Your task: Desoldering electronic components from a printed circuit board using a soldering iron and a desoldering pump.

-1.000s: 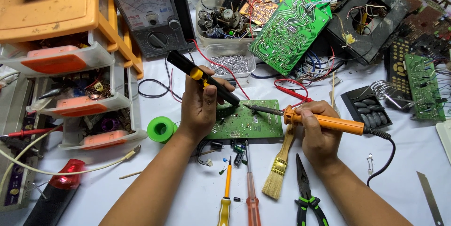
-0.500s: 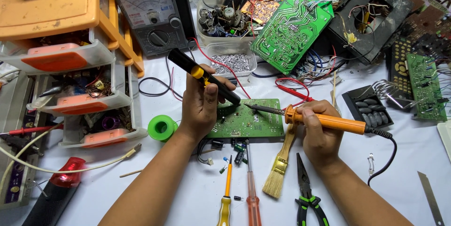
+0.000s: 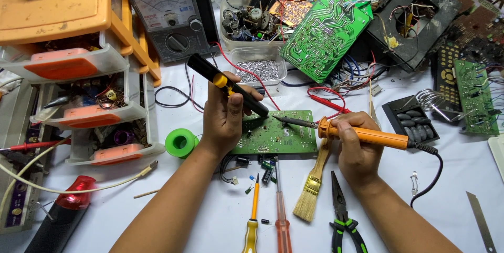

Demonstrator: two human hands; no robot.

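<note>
My left hand (image 3: 223,119) clamps the black desoldering pump (image 3: 227,84) tip-down on the green circuit board (image 3: 275,133) at frame centre; my right hand (image 3: 357,145) grips the orange soldering iron (image 3: 362,135), tip meeting the same joint

**Items Surrounding the Analog Multimeter**

The analog multimeter (image 3: 170,14) stands at the rear. Left of it: orange-fronted parts drawers (image 3: 79,106). Right of it: a large green circuit board (image 3: 325,35). In front of it: a green solder spool (image 3: 181,142), paintbrush (image 3: 313,184), two screwdrivers (image 3: 281,216) and green-handled pliers (image 3: 344,219).
</note>
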